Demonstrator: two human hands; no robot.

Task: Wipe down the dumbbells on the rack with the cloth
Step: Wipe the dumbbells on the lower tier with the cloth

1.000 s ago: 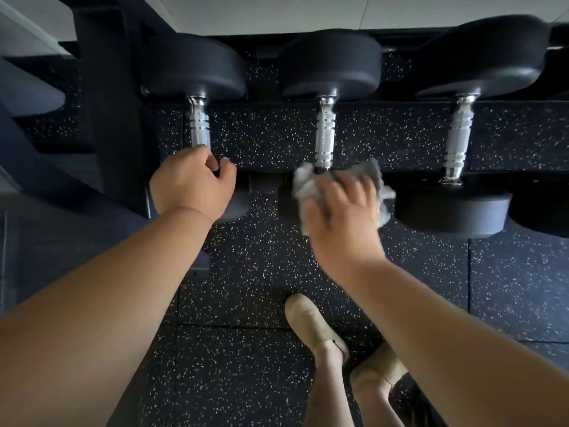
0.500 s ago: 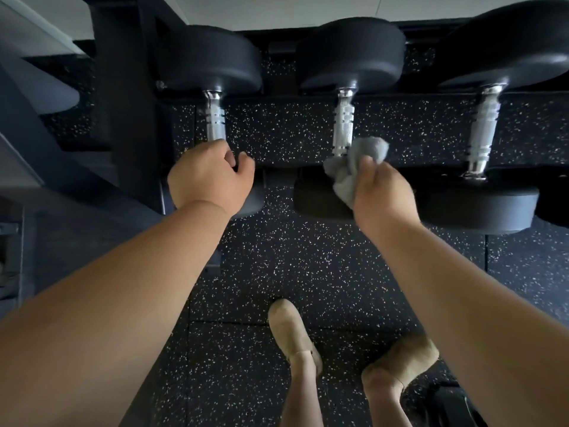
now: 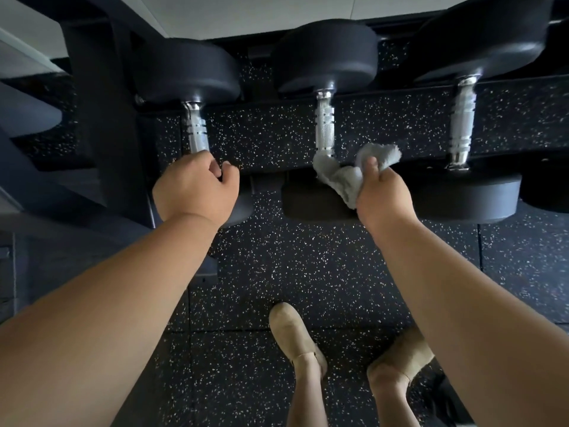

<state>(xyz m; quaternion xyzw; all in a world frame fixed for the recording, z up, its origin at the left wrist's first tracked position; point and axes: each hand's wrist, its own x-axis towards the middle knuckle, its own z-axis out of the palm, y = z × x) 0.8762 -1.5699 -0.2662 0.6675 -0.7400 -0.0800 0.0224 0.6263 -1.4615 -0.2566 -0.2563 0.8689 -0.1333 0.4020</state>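
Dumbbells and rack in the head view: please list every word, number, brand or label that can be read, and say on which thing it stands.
None can be read.
Left dumbbell: plain black heads, no weight number shows.
Middle dumbbell: no marking; the cloth in the right hand covers the near end of its handle.
Right dumbbell: no marking.
Rack: no label in view.
The left hand hides part of the left dumbbell's near head.
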